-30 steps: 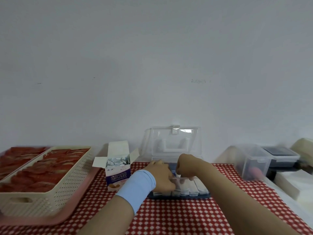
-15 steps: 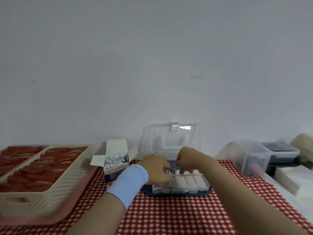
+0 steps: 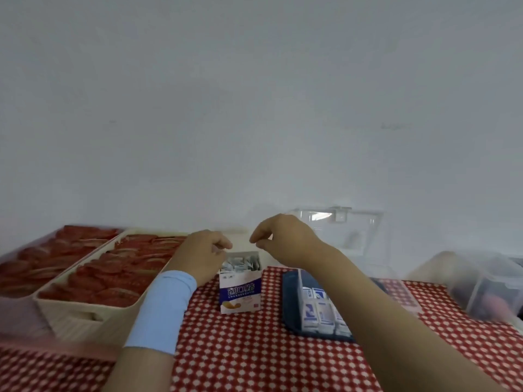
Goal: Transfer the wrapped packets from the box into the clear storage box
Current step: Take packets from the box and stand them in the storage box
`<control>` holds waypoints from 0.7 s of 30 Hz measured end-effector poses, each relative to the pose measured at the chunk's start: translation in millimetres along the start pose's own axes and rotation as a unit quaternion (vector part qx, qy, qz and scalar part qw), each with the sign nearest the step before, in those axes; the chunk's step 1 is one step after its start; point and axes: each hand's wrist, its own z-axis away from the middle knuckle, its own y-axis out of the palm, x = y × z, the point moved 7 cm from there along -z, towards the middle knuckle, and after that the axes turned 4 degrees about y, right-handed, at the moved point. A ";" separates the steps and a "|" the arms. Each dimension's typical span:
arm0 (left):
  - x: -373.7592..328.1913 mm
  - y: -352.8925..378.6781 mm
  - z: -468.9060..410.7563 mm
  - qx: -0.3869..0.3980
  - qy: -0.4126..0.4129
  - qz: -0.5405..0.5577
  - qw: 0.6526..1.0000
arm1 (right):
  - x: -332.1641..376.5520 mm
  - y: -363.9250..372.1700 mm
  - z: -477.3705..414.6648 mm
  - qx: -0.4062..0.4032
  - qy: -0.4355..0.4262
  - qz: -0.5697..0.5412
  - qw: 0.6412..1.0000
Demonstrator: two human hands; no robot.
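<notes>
While both hands hang over the open carton, neither one is plainly holding anything. The left hand (image 3: 204, 254), with a pale blue wristband (image 3: 163, 308) on its wrist, sits just above the carton's left edge. Its fingers are curled under and its knuckles face me, so I cannot tell whether they pinch a flap or a packet. The right hand (image 3: 285, 239) is raised a little higher, over the carton's far right corner. Its fingers droop in a loose curl, its thumb and forefinger are close together, and nothing shows between them. A small gap separates the two hands.

The white-and-blue carton (image 3: 240, 291) stands upright on the red-and-white checked cloth (image 3: 254, 352) that covers the bench, and silvery wrapped packets (image 3: 240, 263) bunch at its open top. Just right of it is the clear storage box (image 3: 289, 304), which has a navy base and an open lid (image 3: 338, 222) standing up against the far wall. A row of white-and-blue packets (image 3: 318, 312) stands on edge inside it, partly hidden by the right forearm.

On the left, a cream perforated basket (image 3: 85, 315) filled with red packets (image 3: 119, 267) rests on a pink tray (image 3: 56, 348). Further red packets lie beyond it. At the far right stands a blurred clear container (image 3: 481, 290).
</notes>
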 end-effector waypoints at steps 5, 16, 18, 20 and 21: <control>21.9 12.7 2.0 0.021 0.001 0.013 1.000 | 15.4 36.5 -22.7 0.056 -0.008 0.096 0.994; 33.6 18.5 -6.8 0.049 -0.009 0.087 0.995 | 6.9 67.6 -36.3 0.057 0.021 0.185 0.981; 30.5 18.2 -8.2 0.049 -0.005 0.081 0.995 | 6.4 65.6 -34.9 0.043 0.019 0.176 0.983; 28.4 17.7 -9.2 0.050 -0.001 0.074 0.996 | 6.4 64.4 -32.5 0.030 0.012 0.170 0.985; 27.4 16.9 -10.0 0.049 0.003 0.069 0.996 | 5.8 63.8 -31.4 0.023 0.009 0.162 0.986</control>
